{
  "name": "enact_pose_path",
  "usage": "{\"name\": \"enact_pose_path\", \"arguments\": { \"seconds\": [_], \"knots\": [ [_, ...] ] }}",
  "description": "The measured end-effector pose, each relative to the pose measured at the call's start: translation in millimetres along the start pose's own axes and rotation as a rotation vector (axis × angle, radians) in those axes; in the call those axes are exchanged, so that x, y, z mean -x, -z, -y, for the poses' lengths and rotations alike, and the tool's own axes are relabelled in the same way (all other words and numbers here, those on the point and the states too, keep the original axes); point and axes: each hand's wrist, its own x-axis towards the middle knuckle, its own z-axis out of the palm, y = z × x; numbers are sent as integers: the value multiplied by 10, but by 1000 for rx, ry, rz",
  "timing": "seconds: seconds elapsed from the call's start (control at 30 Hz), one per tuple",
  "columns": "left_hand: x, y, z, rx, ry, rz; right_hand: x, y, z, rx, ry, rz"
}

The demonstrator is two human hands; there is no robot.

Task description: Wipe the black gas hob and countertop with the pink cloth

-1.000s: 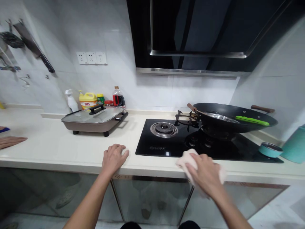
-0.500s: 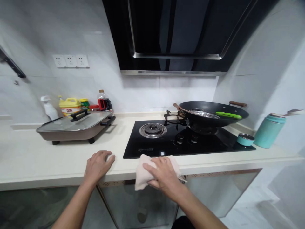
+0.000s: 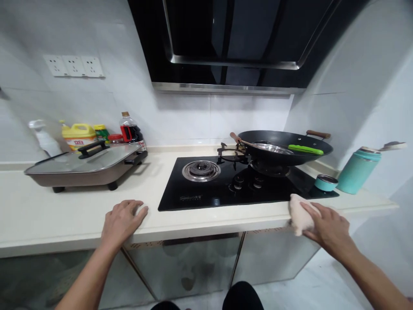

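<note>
A pale pink cloth (image 3: 300, 214) is bunched in my right hand (image 3: 329, 226), pressed against the counter's front edge at the right, just in front of the hob. My fingers hide part of the cloth. Resting palm-down on the white countertop (image 3: 74, 215) is my left hand (image 3: 121, 221), thumb apart from the fingers and nothing visibly held. The black glass gas hob (image 3: 206, 196) lies between and behind the two hands. On its right burner a black wok (image 3: 290, 157) holds a green-handled utensil (image 3: 305, 149) and a shiny metal piece.
At the left stands a lidded electric pan (image 3: 87, 170), with a yellow jug (image 3: 79, 135), a dark sauce bottle (image 3: 131, 129) and a spray bottle (image 3: 45, 137) behind. A teal flask (image 3: 359, 170) and small teal cup (image 3: 325, 183) stand right. The range hood (image 3: 222, 43) hangs above.
My right hand has moved the cloth rightward along the counter's front edge, from before the hob's middle to its right end. My left hand stays on the counter; the view has shifted slightly.
</note>
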Motion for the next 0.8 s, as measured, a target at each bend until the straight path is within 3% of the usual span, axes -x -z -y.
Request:
{"name": "enact_pose_path", "arguments": {
  "seconds": [0.13,0.27,0.37,0.63,0.8],
  "knots": [
    [34,12,-48,2,10,9,10,-43,-119,25,-23,24],
    [64,28,-92,-3,22,14,-72,90,345,49,92,33],
    [86,29,-105,-6,19,9,-178,311,990,-7,222,27],
    [148,34,-102,79,27,-19,-592,1194,3165,-344,610,129],
    [164,34,-72,189,65,-59,-779,1516,4021,-560,779,170]
  ]
}}
